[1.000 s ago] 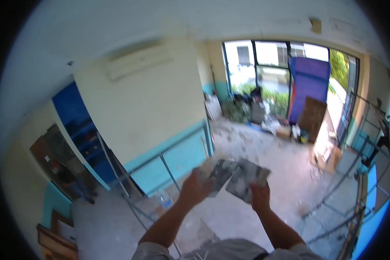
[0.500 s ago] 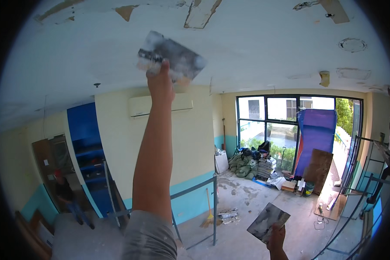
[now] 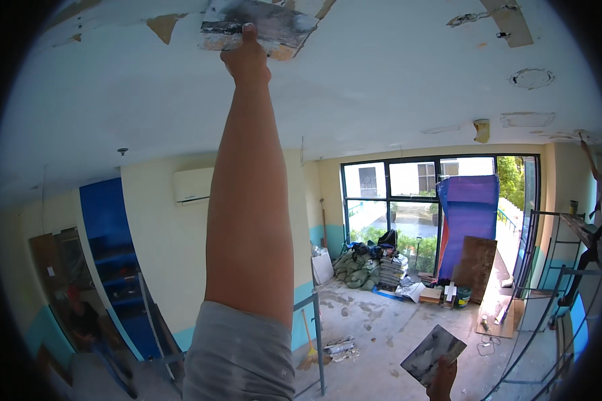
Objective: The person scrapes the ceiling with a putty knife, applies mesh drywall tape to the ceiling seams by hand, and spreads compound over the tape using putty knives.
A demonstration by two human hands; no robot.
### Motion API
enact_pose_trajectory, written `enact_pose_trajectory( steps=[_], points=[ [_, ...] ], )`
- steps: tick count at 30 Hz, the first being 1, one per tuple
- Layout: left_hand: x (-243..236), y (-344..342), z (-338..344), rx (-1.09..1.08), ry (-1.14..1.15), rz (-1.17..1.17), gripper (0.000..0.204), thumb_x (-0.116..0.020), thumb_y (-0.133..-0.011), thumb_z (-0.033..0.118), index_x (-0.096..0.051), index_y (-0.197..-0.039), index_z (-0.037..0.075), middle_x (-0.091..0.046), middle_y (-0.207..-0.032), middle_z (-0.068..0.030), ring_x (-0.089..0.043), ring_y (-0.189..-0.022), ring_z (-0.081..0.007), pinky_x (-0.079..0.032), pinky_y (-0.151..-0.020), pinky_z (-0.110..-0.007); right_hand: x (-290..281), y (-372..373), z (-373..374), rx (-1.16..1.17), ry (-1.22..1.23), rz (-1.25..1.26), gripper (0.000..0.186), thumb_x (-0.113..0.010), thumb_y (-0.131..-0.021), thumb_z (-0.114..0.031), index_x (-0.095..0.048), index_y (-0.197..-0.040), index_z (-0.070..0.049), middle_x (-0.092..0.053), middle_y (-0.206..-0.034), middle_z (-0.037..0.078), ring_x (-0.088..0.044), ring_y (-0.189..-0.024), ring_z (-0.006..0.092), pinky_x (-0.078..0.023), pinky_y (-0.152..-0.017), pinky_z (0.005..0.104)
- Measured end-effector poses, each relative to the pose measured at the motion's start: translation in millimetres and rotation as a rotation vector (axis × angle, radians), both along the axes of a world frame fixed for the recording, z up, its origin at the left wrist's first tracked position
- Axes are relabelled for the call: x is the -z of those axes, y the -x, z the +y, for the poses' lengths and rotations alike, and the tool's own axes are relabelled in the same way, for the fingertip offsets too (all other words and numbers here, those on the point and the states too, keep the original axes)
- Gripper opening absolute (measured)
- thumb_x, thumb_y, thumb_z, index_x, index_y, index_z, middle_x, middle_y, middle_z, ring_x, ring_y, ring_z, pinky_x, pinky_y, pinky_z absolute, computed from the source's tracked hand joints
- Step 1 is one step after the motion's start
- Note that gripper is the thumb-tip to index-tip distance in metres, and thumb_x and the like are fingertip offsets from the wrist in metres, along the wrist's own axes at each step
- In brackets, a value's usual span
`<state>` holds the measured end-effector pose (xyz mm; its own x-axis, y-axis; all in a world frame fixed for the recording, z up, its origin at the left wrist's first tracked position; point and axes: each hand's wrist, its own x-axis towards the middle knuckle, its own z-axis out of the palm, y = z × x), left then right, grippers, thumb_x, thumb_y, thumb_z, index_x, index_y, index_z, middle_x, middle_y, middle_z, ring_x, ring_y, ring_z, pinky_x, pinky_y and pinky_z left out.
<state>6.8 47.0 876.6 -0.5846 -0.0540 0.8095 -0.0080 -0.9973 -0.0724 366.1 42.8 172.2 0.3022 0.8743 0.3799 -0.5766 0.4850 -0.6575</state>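
Observation:
My left hand is raised at arm's length to the ceiling, closed around a wide rectangular putty knife. Its thumb lies along the blade, which is smeared with grey and whitish compound. The blade overlaps a scarred strip of the ceiling; whether it presses flat on it I cannot tell. Low on the right, my right hand grips a second rectangular putty knife, tilted, with pale compound spread over its face.
Metal scaffolding stands at right, a railing below. Sacks and bags are piled by the windows, near a bucket and leaning board. A broom rests by the wall. Another person stands far left.
My left hand has moved the putty knife farther up and away across the ceiling. The right putty knife now sits slightly lower and farther right. The whole view has shifted.

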Motion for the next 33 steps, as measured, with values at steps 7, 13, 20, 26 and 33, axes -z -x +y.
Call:
enact_pose_trajectory(
  steps=[7,13,20,26,33],
  points=[
    [-3.3,52.1,28.7,-0.094,0.075,-0.070,0.059,-0.068,-0.088,0.022,-0.039,-0.134,-0.001,-0.054,-0.123,-0.0145,-0.059,-0.104,-0.0265,-0.054,-0.085,-0.041,-15.1,-2.6,-9.1,0.081,0.138,-0.070,0.038,-0.057,-0.094,-0.025,-0.047,-0.123,-0.004,-0.055,-0.101,0.005,-0.055,-0.086,0.0167,-0.047,-0.072,0.0303],
    [38.9,68.5,17.2,-0.081,-0.069,0.001,0.059,-0.067,-0.086,0.019,-0.036,-0.129,-0.006,-0.053,-0.124,-0.0170,-0.057,-0.108,-0.0295,-0.051,-0.086,-0.038,-9.7,-8.3,-8.4,0.117,0.311,-0.161,0.048,-0.061,-0.092,-0.027,-0.044,-0.129,-0.001,-0.054,-0.106,0.007,-0.051,-0.090,0.0170,-0.047,-0.074,0.0293],
    [-2.3,39.1,-52.2,-0.133,0.012,0.044,0.054,-0.071,-0.084,0.020,-0.045,-0.121,-0.008,-0.058,-0.117,-0.0156,-0.058,-0.106,-0.0272,-0.050,-0.083,-0.036,3.1,-13.9,3.0,0.041,0.195,-0.275,0.047,-0.060,-0.092,-0.030,-0.045,-0.127,-0.001,-0.054,-0.108,0.008,-0.051,-0.093,0.0179,-0.046,-0.077,0.0304],
    [4.0,85.2,-30.0,-0.430,-0.091,0.051,0.065,-0.072,-0.081,0.023,-0.037,-0.125,-0.010,-0.056,-0.118,-0.0187,-0.059,-0.103,-0.0302,-0.049,-0.088,-0.038,5.1,-4.3,6.2,0.042,0.193,-0.258,0.047,-0.061,-0.092,-0.033,-0.045,-0.125,-0.003,-0.054,-0.103,0.006,-0.051,-0.089,0.0146,-0.047,-0.073,0.0280],
    [62.0,81.7,-39.2,-0.988,-0.005,-0.159,0.052,-0.071,-0.082,0.026,-0.045,-0.116,-0.004,-0.061,-0.107,-0.0219,-0.060,-0.102,-0.0375,-0.050,-0.084,-0.043,32.6,-15.8,16.5,0.029,0.304,-0.205,0.045,-0.060,-0.092,-0.034,-0.045,-0.123,-0.006,-0.053,-0.092,0.002,-0.048,-0.071,0.0089,-0.042,-0.052,0.0220]
  ],
)
